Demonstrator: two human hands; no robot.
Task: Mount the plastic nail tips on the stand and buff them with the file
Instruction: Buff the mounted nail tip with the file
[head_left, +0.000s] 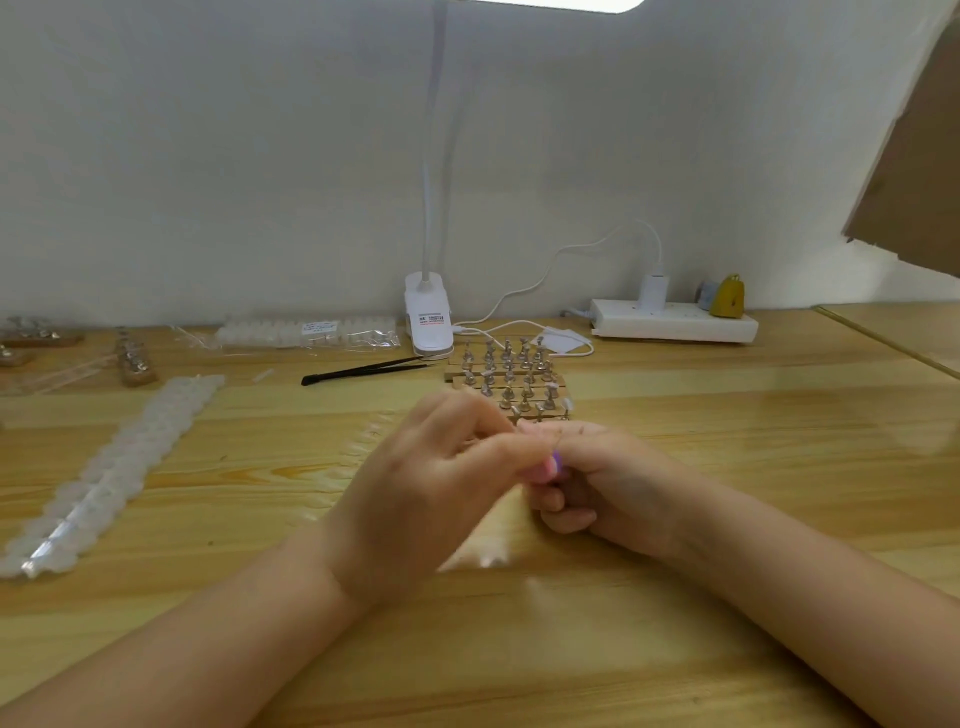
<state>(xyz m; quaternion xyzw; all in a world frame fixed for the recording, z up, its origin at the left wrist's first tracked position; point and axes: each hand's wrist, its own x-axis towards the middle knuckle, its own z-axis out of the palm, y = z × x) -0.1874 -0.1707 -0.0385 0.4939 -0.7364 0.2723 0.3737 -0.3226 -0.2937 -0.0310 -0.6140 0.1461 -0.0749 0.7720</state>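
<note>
You are bringing both hands together low over the wooden table (675, 649), just in front of the stand (511, 382), so the work is sitting close to where the finished tips are going. Your right hand (602, 488) is curling its fingers around a small pink and purple block, most likely the file (551, 467); only its end is showing between your hands. Your left hand (431, 483) is reaching across with fingers bent toward that same spot and seems to be pinching something tiny against the file. Whether that is a nail tip you cannot tell from here, because the fingers are hiding it and the frame is blurring.

The stand is looking like several wooden bars set side by side, each carrying a row of small shiny metal pegs; whether any peg is carrying a tip is too small to judge. The spare nail tips (119, 457) are lying well to your left as a long strip of translucent, milky plastic, with another packet (306, 332) near the wall. Black tweezers (363, 370) are resting between the packet and the stand, within easy reach. A white clip lamp (428, 322) is standing behind the stand.
</note>
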